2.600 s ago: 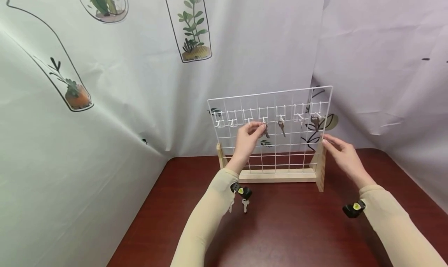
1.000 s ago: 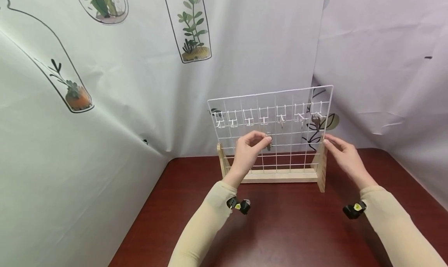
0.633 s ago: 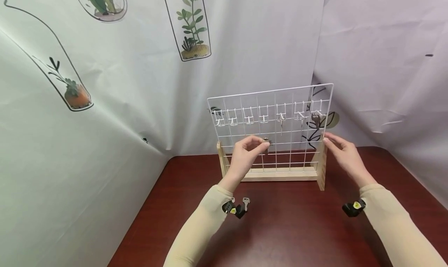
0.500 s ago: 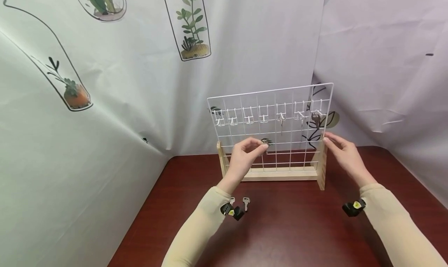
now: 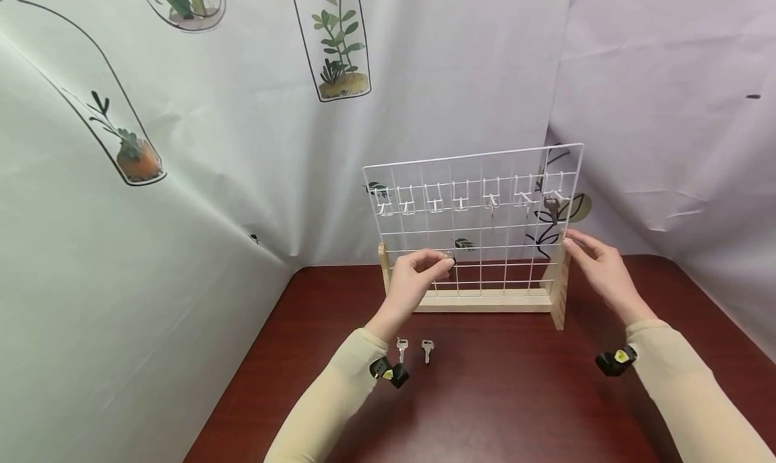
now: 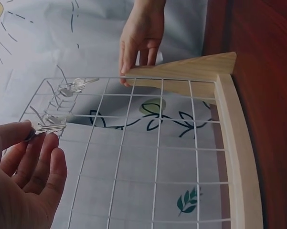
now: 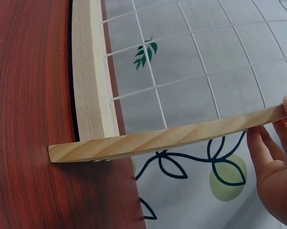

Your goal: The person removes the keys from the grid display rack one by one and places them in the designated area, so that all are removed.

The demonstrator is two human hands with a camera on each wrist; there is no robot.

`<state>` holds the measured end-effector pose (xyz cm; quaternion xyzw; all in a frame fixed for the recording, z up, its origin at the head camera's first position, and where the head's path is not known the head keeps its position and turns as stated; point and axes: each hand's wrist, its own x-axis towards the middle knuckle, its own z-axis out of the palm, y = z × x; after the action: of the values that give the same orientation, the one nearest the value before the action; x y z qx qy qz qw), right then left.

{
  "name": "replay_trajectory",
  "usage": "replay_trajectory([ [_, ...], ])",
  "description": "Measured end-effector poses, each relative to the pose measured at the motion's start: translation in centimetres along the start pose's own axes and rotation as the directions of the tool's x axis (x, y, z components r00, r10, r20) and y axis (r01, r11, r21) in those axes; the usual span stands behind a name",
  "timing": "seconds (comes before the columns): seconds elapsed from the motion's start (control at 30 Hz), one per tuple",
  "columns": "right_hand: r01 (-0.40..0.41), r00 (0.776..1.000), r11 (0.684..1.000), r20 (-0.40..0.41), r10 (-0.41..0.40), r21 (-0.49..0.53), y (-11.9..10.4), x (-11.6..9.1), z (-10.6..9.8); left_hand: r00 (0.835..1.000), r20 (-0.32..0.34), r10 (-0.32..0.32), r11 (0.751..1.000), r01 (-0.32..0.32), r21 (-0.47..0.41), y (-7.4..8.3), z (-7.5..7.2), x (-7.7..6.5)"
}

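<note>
In front of the lower wire grid, my left hand (image 5: 418,278) pinches a silver key (image 6: 50,128) between thumb and fingers. Most of that key is hidden by the fingers in the head view. My right hand (image 5: 601,267) grips the top of the right wooden upright (image 5: 560,284) of the white wire rack (image 5: 473,157). A row of white hooks (image 5: 436,205) runs across the upper grid. On the rightmost hook hangs a dark-looking key (image 5: 551,209); thin key shapes hang edge-on from hooks beside it. Below the left hand, two silver keys (image 5: 427,350) lie on the table.
The rack's wooden base bar (image 5: 479,304) stands on a dark red table (image 5: 503,395). Behind and to the left, a pale plant-printed sheet (image 5: 254,112) hangs close around the table. The left forearm's sleeve (image 5: 327,395) passes beside the loose keys.
My left hand has come down and left from the middle hook, bringing a key off the rack. Both keys on the table are now uncovered. The right hand keeps its grip on the upright.
</note>
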<state>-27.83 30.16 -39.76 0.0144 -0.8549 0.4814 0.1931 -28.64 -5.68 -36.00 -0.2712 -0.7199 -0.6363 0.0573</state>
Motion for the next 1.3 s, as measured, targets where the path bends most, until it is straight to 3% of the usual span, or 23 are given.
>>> replay_trajectory([
  [0.17,0.003,1.000,1.000,-0.002,-0.003,0.001,0.1,0.0,-0.1,1.000,0.005,-0.024,1.000,0.024,-0.003,-0.6,-0.3,-0.3],
  [0.67,0.008,1.000,0.999,-0.003,-0.008,0.035,0.2,0.2,0.0,0.993,0.047,-0.107,0.987,0.100,0.125,-1.8,-0.5,-1.5],
  [1.0,0.009,1.000,0.999,-0.001,-0.009,0.036,0.4,0.0,0.2,0.978,0.134,-0.159,0.980,0.140,0.142,-3.4,-0.3,-2.6],
  [1.3,0.010,1.000,0.999,-0.007,-0.009,0.037,0.3,0.1,0.1,0.967,0.193,-0.168,0.976,0.136,0.168,-4.5,0.0,-3.0],
])
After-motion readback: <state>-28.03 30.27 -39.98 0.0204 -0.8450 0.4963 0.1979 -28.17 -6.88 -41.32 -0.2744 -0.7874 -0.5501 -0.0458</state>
